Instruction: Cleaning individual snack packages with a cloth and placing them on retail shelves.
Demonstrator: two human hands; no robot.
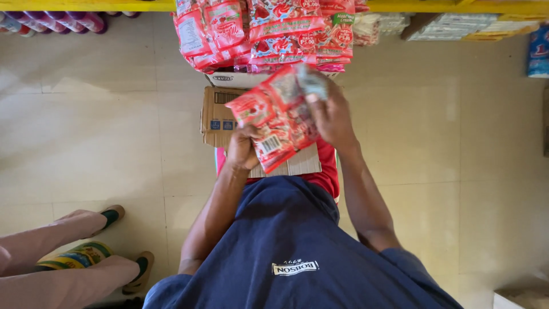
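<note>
Another person's legs (63, 252) in pink trousers stand on the floor at lower left. Cardboard box (220, 117) sits below the shelf's yellow edge (86, 6); whether it holds more I cannot tell. Left hand (243, 150) grips the lower edge of a bunch of red sachets (274, 117), fingers curled under it. Right hand (331, 117) pinches the bunch's upper right corner, fingers pressed together. Many sachets (269, 31) already hang at the shelf edge above; this bunch is not yet hung.
</note>
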